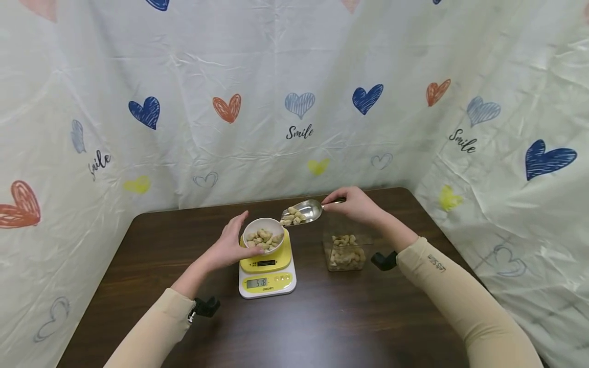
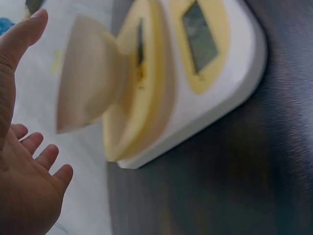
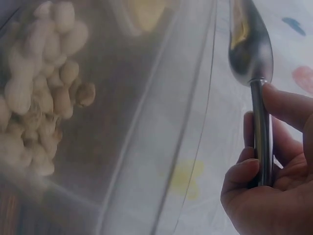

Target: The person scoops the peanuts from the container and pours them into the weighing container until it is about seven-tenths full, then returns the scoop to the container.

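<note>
A white bowl with peanuts in it stands on the yellow platform of a kitchen scale. Spread around the bowl's left side is my left hand, its thumb overlapping the near rim in the head view; the left wrist view shows its fingers apart from the bowl. My right hand grips the handle of a metal scoop. Several peanuts lie in the scoop, whose front edge is right at the bowl's right rim.
A clear plastic box with more peanuts stands right of the scale, below my right forearm. The dark wooden table ends at the back against a white curtain printed with hearts. Digits show on the scale's display.
</note>
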Available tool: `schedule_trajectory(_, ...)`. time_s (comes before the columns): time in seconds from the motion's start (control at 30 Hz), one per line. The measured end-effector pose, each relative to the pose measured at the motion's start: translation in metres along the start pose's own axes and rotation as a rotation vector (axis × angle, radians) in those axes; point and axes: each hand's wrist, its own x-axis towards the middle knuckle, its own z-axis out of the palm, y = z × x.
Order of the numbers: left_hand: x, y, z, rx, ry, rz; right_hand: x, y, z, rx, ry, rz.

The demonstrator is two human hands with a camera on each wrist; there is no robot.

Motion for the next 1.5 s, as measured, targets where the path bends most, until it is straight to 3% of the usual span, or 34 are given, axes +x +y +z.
schedule_trajectory(0.23,0.000,-0.009,0.011,0.014,-0.003,-0.037,0.005,-0.002,0.013,-0.049,-0.003,-0.005)
schedule_trajectory(0.63,-0.001,-0.014,0.017,-0.017,-0.019,-0.073,0.014,-0.006,0.025,-0.089,-0.001,0.000)
schedule_trajectory(1.17,-0.002,-0.015,0.018,-0.045,-0.011,-0.082,0.023,-0.017,0.021,-0.215,0.086,-0.105)
schedule_trajectory(1.5,-0.001,-0.016,0.017,-0.051,-0.008,-0.088,0.020,-0.016,0.015,-0.204,0.078,-0.113)
